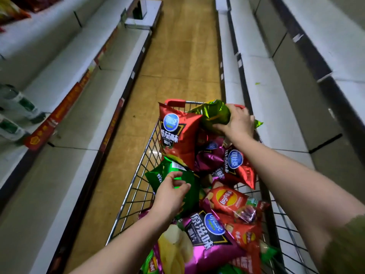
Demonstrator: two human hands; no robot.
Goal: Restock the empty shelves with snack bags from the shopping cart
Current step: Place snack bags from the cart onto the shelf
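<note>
A wire shopping cart (pixel 136 186) stands in the aisle, piled with snack bags in red, purple and green. My right hand (pixel 238 123) grips an olive-green snack bag (pixel 214 115) at the cart's far end, lifted above the pile. My left hand (pixel 170 192) reaches onto a bright green snack bag (pixel 158 175) at the cart's left side, fingers spread and touching it. A tall red bag (pixel 177 135) leans upright between the two hands. A purple bag (pixel 207 240) and a red Lay's bag (pixel 229 200) lie near me.
Bare white shelves (pixel 262 107) run along the right of the aisle. On the left, white shelves (pixel 65 123) with red price strips hold green-labelled packs (pixel 17 103) and some red bags (pixel 13 10) at the top corner. The wooden floor (pixel 181 56) stretches ahead.
</note>
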